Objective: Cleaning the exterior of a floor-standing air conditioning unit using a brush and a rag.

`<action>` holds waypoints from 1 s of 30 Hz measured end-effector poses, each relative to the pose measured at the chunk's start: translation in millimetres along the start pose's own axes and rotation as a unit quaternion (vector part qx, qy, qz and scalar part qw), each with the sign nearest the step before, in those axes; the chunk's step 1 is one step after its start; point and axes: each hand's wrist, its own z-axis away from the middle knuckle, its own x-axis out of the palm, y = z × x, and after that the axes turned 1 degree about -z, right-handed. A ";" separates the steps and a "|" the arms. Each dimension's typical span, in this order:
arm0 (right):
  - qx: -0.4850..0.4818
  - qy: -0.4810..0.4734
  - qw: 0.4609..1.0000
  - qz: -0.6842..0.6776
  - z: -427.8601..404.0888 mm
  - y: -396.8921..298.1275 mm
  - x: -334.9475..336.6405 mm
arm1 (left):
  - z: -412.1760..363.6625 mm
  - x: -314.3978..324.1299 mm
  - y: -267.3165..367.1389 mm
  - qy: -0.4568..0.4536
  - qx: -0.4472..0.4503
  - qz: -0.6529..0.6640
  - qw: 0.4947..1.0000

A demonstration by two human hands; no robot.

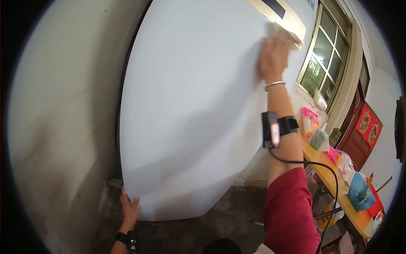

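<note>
A large white appliance panel [190, 104], with a dark left edge, fills the middle of the view. My right hand [275, 55] presses a pale cloth [285, 33] against it at the upper right, over the lower end of a shiny gold strip [293, 19] with a dark inset. A silver bangle and a strapped black device with a cable are on that arm. At the lower left, my left hand [129, 206] rests at the panel's bottom left corner, thumb on the front face and fingers at the dark edge; it wears a black wrist strap.
A stained wall [57, 127] stands close on the left. At right, a long wooden table [349, 203] holds plastic bags, a blue container [361, 192] and a red container [377, 203]. Behind are a barred window [326, 54] and a dark red door [355, 143]. Dark floor [177, 238] lies below.
</note>
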 end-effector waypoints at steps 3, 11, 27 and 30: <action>-0.152 -0.106 0.979 -0.084 37.8 -105.7 5.0 | -0.8 -9.7 -5.2 0.001 0.008 0.007 1.000; -0.280 -0.331 0.885 -0.171 117.0 -120.2 -35.6 | -4.0 -13.5 -0.7 -0.021 -0.003 -0.003 1.000; -0.501 -0.379 0.706 -0.328 123.1 -208.7 -53.6 | -4.6 -23.0 13.8 -0.047 -0.046 0.005 0.998; -0.342 -0.307 0.863 -0.212 73.9 -179.4 -21.5 | -3.1 -28.0 9.2 -0.048 -0.048 -0.020 0.997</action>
